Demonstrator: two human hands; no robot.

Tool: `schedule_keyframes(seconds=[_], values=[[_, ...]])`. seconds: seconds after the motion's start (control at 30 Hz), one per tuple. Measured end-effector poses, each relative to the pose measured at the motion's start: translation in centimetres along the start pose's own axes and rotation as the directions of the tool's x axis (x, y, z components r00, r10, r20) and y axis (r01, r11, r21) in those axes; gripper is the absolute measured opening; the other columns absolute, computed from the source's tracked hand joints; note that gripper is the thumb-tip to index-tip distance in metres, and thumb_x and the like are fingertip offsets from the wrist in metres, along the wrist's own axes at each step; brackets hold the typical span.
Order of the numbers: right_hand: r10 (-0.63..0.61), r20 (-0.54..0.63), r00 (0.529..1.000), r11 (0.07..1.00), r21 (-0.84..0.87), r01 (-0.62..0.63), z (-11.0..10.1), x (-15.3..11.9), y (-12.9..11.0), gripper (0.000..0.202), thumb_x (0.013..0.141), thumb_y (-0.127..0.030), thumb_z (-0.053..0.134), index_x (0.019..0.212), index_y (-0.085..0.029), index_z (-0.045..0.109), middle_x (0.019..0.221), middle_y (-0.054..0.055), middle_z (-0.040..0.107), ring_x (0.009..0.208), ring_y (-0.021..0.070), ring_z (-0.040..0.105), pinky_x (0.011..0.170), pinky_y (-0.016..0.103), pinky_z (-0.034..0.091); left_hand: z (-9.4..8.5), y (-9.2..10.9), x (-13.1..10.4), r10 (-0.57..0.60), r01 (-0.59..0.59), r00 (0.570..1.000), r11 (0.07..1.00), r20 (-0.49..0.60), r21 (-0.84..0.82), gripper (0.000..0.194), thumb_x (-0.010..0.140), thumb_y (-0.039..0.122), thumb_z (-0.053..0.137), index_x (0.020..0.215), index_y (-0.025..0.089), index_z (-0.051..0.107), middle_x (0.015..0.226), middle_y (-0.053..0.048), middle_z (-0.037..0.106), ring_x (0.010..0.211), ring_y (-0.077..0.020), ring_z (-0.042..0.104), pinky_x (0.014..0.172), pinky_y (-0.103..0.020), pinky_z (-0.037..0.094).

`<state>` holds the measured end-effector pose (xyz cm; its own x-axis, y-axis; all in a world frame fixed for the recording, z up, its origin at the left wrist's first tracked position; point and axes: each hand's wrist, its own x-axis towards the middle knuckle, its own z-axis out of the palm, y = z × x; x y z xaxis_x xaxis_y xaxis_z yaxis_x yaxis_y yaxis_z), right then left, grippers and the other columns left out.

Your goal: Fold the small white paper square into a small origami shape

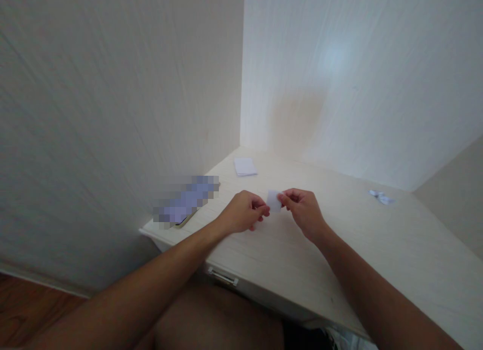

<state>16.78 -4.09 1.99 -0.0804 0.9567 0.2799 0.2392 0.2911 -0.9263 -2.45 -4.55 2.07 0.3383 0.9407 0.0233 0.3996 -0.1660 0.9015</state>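
Note:
A small piece of white paper (273, 201) is held up between my two hands, just above the pale desk (294, 254). My left hand (245, 211) pinches its lower left edge between thumb and fingers. On the other side, my right hand (302, 209) grips the paper's right edge, with the thumb in front. Behind my left hand, a small stack of white square paper (245, 166) lies flat near the back corner of the desk.
At the desk's left edge lies a flat device (188, 201), its surface pixelated. Crumpled or folded white bits (381, 196) sit at the right rear. Walls rise along the left and back. A drawer handle (222, 276) shows on the front.

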Motion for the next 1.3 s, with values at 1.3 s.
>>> schedule_keyframes(seconds=[1.3], values=[[0.189,0.022,0.982,0.748,0.645,-0.158,0.7,-0.4,-1.0,0.018,0.076,-0.036,0.08,0.071,-0.021,0.069,0.08,0.004,0.069,0.077,0.0189,0.061,0.078,0.035,0.051,3.4,2.2,-1.1,0.118,-0.298,0.926,0.815,-0.359,-0.498,0.032,0.075,0.024,0.076,0.104,0.012,0.068,0.09,-0.008,0.07,0.077,-0.0193,0.068,0.05,-0.028,0.064]])
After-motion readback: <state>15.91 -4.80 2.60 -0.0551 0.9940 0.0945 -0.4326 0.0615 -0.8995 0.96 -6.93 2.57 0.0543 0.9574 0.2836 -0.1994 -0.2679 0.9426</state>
